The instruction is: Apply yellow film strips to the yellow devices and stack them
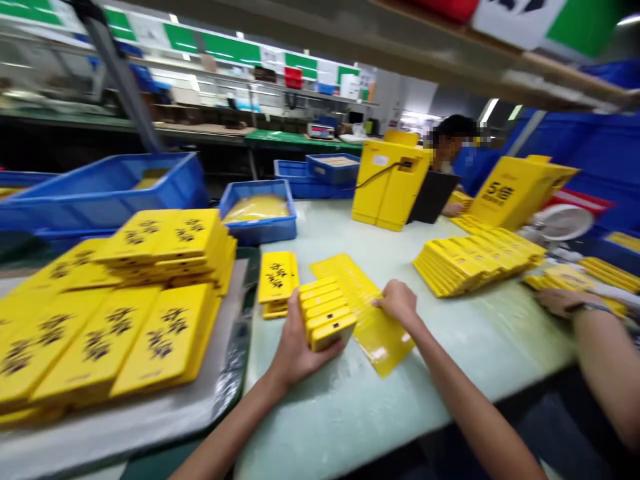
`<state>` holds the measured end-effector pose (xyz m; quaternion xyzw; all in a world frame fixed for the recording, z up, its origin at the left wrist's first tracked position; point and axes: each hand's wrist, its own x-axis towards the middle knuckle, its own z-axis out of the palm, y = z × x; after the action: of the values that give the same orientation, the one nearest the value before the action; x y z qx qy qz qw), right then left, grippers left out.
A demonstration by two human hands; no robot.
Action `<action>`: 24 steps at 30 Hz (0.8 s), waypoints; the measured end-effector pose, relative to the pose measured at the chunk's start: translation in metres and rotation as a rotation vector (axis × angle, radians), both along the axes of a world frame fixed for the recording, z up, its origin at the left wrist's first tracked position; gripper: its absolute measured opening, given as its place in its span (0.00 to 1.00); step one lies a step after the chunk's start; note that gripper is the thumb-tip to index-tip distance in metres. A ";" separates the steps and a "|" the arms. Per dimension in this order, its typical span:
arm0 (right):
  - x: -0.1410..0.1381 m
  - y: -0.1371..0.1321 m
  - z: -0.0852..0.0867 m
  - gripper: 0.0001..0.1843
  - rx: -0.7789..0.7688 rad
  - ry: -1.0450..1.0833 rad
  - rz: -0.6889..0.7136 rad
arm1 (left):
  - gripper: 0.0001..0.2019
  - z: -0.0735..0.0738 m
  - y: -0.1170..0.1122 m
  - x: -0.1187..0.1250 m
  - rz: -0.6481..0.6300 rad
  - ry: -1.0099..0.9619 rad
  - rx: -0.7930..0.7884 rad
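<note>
On the bench (480,347), left hand (300,350) grips boxes (326,313) (right hand (397,301): yellow sheet (380,340)).

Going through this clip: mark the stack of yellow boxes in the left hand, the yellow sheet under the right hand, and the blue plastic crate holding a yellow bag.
Stack of yellow boxes (327,313), head view, on the box ends.
Yellow sheet (380,333), head view, on its lower half.
Blue plastic crate (260,231), head view, on its front wall.
</note>
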<state>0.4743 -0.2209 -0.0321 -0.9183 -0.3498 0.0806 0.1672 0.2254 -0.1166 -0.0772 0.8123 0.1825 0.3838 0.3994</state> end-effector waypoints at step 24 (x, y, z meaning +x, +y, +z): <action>-0.107 -0.024 0.107 0.19 0.715 0.688 0.180 | 0.65 0.006 -0.015 0.004 -0.034 -0.061 -0.138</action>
<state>0.3677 -0.2453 0.0748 -0.6901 -0.3579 0.2680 0.5691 0.2296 -0.1316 -0.0715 0.7738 0.1826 0.3881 0.4662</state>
